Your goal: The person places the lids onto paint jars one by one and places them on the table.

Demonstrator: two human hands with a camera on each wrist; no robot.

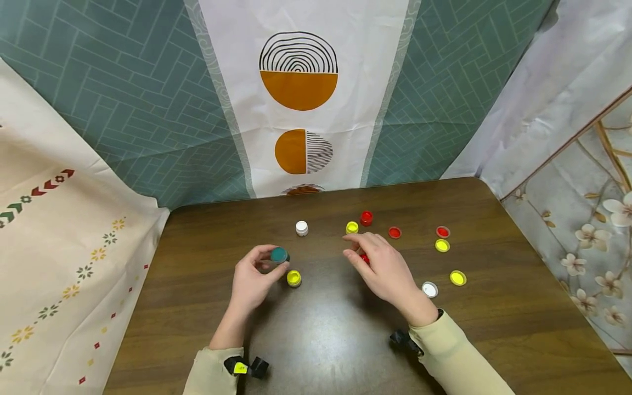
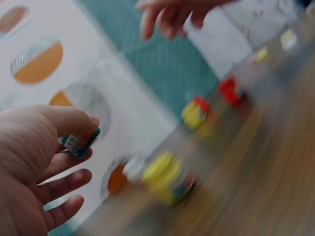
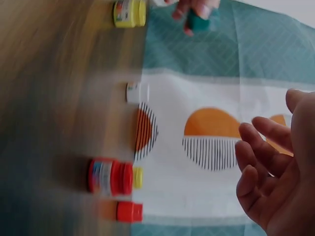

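Between thumb and fingers, my left hand (image 1: pixel 250 282) grips a small jar with a dark green top (image 1: pixel 279 254), raised over the table. Its printed label shows in the left wrist view, where the other fingers spread loosely. A yellow paint jar (image 1: pixel 294 278) stands just right of that hand. My right hand (image 1: pixel 385 271) hovers with loosely bent fingers and holds nothing. Partly hidden beneath it in the head view is a red jar (image 3: pixel 109 176), seen whole in the right wrist view.
Farther back stand a white jar (image 1: pixel 302 229), another yellow jar (image 1: pixel 352 227) and another red jar (image 1: pixel 366 218). Right of my right hand lie red lids (image 1: pixel 443 232), yellow lids (image 1: pixel 457 278) and a white lid (image 1: pixel 429 289). Patterned cloth (image 1: pixel 306 120) hangs behind the brown table (image 1: pixel 197 241).
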